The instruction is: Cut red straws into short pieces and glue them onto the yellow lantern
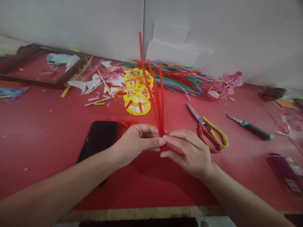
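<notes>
A small bundle of red pipe cleaners (159, 107) stands roughly upright between my hands, fanning out at the top. My left hand (144, 137) is closed on the bundle near its lower end, thumb across the front. From the other side, my right hand (187, 149) pinches the same lower end with thumb and fingers. Behind the bundle sits a yellow and white round two-tiered frame (137, 108) with short red pieces on it. Short red cut pieces (129, 124) lie just beyond my left hand.
A black phone (100, 137) lies by my left forearm. Scissors (201, 121) and a green-handled knife (254, 129) rest at right, near a maroon phone (286, 171). Behind are colourful pipe cleaners (182, 80), a pink model (223, 86), paper scraps (93, 82) and a wooden frame (30, 80).
</notes>
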`<state>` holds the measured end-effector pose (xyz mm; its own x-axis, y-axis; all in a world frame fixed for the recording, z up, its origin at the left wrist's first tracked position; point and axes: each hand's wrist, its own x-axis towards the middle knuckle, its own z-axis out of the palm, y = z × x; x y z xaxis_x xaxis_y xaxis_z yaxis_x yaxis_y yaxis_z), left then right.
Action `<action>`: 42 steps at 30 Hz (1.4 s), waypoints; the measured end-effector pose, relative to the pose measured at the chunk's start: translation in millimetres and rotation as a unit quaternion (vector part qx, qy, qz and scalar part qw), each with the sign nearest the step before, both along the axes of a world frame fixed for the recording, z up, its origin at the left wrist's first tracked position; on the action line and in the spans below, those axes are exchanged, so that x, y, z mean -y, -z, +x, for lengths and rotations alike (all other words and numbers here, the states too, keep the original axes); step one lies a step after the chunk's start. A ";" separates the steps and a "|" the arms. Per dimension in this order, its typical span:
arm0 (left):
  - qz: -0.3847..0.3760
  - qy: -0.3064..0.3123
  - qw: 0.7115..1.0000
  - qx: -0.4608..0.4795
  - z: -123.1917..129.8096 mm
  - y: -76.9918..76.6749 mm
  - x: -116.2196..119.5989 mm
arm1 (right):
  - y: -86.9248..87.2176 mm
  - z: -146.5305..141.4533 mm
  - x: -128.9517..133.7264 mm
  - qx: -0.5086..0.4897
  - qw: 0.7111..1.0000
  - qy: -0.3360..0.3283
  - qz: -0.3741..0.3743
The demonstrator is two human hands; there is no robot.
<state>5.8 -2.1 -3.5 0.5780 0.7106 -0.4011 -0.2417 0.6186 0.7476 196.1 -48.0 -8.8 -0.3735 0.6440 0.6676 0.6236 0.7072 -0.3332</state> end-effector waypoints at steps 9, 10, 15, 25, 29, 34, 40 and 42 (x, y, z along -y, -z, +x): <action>-0.037 -0.004 0.999 -0.001 0.3 0.0 -0.1 | -0.3 -2.1 0.4 -0.012 1.000 0.006 -0.011; -0.038 -0.005 0.999 -0.001 0.4 0.6 0.0 | 0.0 -2.1 0.7 -0.010 1.000 0.006 -0.012; -0.029 0.006 1.000 -0.003 0.1 3.2 -0.5 | 1.3 -3.5 2.4 0.001 1.000 0.014 -0.012; -0.027 -0.008 1.000 -0.014 0.3 3.3 0.1 | 6.4 -2.9 2.3 0.038 0.999 0.022 0.010; -0.007 0.001 1.000 -0.026 -0.9 3.7 -1.1 | 5.3 -0.6 -1.9 0.030 0.999 0.011 0.013; -0.015 0.007 1.000 -0.019 -0.1 3.8 -1.6 | 3.3 0.2 -2.2 0.028 1.000 0.006 0.009; -0.016 0.002 1.000 -0.017 0.7 5.2 0.7 | -0.2 -0.1 -0.3 0.069 0.997 0.026 0.036; -0.012 0.002 1.000 -0.022 0.4 4.8 0.8 | -1.1 -0.9 0.5 0.083 0.995 0.028 0.046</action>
